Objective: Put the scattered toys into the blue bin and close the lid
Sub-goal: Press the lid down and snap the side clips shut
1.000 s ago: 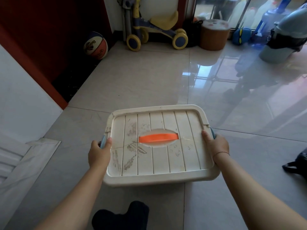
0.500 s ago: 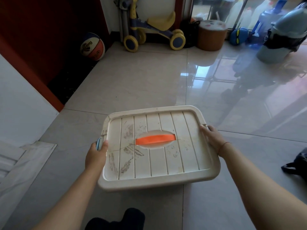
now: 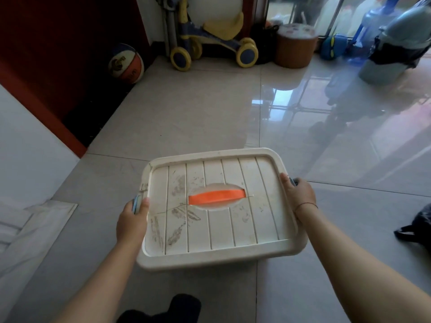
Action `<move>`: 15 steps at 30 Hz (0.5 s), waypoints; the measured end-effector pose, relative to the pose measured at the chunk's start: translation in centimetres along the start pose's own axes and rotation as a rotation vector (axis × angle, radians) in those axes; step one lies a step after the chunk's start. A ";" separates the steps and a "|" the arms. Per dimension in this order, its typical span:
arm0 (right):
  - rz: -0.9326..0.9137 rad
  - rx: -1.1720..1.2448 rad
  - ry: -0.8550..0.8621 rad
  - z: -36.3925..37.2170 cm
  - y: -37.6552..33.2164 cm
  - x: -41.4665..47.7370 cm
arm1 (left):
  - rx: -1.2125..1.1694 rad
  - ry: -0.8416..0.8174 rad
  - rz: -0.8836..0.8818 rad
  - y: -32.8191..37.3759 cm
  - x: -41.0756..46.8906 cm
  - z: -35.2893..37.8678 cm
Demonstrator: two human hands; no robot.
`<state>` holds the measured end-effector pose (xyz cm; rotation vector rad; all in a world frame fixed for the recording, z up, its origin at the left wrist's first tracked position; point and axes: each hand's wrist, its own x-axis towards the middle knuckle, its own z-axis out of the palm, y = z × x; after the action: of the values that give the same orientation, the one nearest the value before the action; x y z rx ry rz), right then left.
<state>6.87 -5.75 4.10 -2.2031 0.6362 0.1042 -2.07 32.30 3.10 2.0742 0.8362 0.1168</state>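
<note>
A cream ribbed lid with an orange handle covers the bin, whose blue body is hidden beneath it. My left hand grips the blue side latch at the lid's left edge. At the right edge, my right hand curls around the other latch. The lid is scuffed and has a crack left of the handle. No loose toys lie on the nearby floor.
A basketball sits by the red wall at the back left. A ride-on toy and a brown tub stand along the far wall, a grey bin at the back right. A black bag lies on the right.
The bin has shifted slightly in my view as the camera moved. My right hand slid back along the lid's right edge onto the latch. The left hand keeps its grip.
</note>
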 end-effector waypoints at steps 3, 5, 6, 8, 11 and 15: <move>-0.025 0.068 -0.033 -0.1 0.3 -0.1 | -0.036 -0.016 -0.029 0.1 0.1 0.0; -0.021 0.043 -0.032 -0.2 0.2 -0.1 | -0.042 -0.030 -0.043 0.1 0.0 0.1; -0.023 0.005 -0.028 -0.2 0.1 -0.2 | -0.028 -0.028 -0.047 0.2 -0.1 0.1; -0.031 -0.129 -0.015 0.2 -0.5 -0.6 | 0.040 -0.007 -0.039 0.2 -0.1 0.2; 0.005 -0.289 0.037 1.0 -1.6 -1.7 | 0.214 0.043 -0.008 0.4 0.1 0.5; 0.044 -0.231 0.059 1.6 -0.8 -2.6 | 0.373 0.102 0.068 0.9 -0.2 0.9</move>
<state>5.17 -3.05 4.34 -2.4222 0.7364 0.1424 -1.39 31.21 3.30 2.4647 0.9023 0.1108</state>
